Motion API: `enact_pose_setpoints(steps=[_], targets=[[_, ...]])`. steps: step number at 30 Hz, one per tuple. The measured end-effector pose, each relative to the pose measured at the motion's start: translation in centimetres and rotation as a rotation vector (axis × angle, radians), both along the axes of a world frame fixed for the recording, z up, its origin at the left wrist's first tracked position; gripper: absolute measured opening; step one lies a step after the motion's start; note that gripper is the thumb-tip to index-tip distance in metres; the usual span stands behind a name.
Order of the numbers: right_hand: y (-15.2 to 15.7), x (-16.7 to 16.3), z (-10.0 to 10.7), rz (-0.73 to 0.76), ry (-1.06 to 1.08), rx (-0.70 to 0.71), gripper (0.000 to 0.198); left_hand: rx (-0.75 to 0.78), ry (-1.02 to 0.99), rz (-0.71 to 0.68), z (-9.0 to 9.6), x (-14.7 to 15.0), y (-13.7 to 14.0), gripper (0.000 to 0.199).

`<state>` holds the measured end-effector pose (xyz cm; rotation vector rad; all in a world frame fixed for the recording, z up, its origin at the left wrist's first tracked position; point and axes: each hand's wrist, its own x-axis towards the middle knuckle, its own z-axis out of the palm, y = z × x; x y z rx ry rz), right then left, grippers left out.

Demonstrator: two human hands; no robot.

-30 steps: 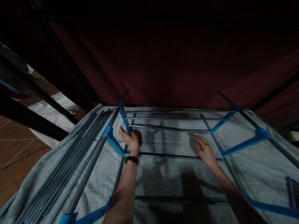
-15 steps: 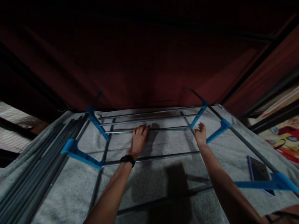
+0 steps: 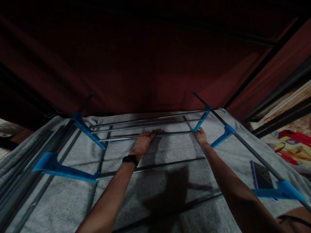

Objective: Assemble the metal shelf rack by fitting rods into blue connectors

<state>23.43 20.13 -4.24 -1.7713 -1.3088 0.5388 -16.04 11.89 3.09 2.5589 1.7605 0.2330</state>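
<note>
A rack frame of grey metal tubes and blue plastic brackets lies on a grey blanket. My left hand (image 3: 143, 141), a black band on its wrist, is closed over a metal tube (image 3: 170, 133), the nearest of the rack's three close-set crossbars. My right hand (image 3: 201, 136) is at the right end of that tube, its fingers closed on the lower tip of a blue bracket (image 3: 200, 121). At the tube's left end is another blue bracket (image 3: 87, 130). The fingertips of both hands are partly hidden.
Several loose grey tubes (image 3: 29, 171) lie along the left side. A larger blue bracket (image 3: 65, 170) stands out at the front left. On the right, a phone (image 3: 262, 174) rests on the blanket (image 3: 160, 191) beside the side tube. A dark red panel (image 3: 155, 81) rises behind.
My right hand has moved left and closed at the bracket's tip, where it was apart before. The rack's left side has shifted outward to the left. My left hand stays on the tube.
</note>
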Motion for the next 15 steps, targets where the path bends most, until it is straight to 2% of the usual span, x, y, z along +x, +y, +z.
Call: enact_pose_setpoints(steps=[4, 8, 15], targets=[[0.1, 0.1, 0.1, -0.013, 0.01, -0.059, 0.035, 0.017, 0.022, 0.043, 0.6, 0.3, 0.3, 0.063], [0.2, -0.3, 1.2, -0.033, -0.04, -0.114, 0.023, 0.012, 0.009, 0.06, 1.3, 0.5, 0.4, 0.07], [-0.6, -1.7, 3.4, -0.069, -0.195, -0.234, 0.023, 0.043, -0.021, 0.058, 1.2, 0.1, 0.2, 0.069]])
